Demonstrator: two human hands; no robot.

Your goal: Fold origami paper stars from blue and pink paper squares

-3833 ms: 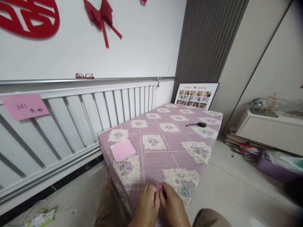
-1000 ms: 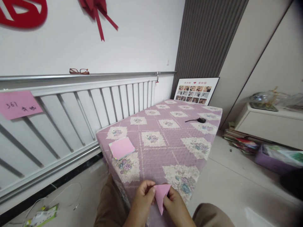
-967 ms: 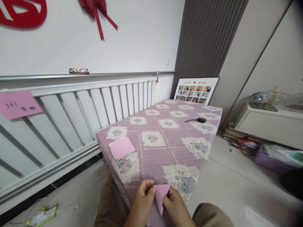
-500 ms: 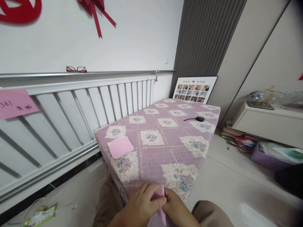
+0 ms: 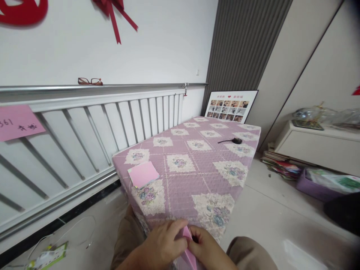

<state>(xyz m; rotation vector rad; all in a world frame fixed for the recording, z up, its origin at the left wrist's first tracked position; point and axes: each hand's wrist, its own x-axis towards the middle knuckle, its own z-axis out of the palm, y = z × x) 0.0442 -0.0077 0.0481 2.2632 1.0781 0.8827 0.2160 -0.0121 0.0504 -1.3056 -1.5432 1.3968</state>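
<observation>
Between my two hands is a folded piece of pink paper [image 5: 189, 252], held above the near end of the cloth-covered table. My left hand [image 5: 165, 240] grips its left side, thumb pressed against the fold. My right hand [image 5: 206, 247] pinches the other side, its fingers curled at the edge. Parts of the paper are hidden behind my fingers. Farther left on the purple floral tablecloth [image 5: 180, 187] lies a small stack of paper [image 5: 143, 174] with a pink sheet on top.
A black object with a strap [image 5: 236, 141] lies on the table's far right. A white radiator [image 5: 140, 120] runs along the left, with glasses [image 5: 90, 81] on the pipe above. Behind the table leans a photo board [image 5: 230, 107]. A purple bin [image 5: 315, 187] stands on the floor at right.
The pink paper has shifted slightly left and tilted over between my hands. My right hand has moved a little left, and its fingers now pinch the paper's edge.
</observation>
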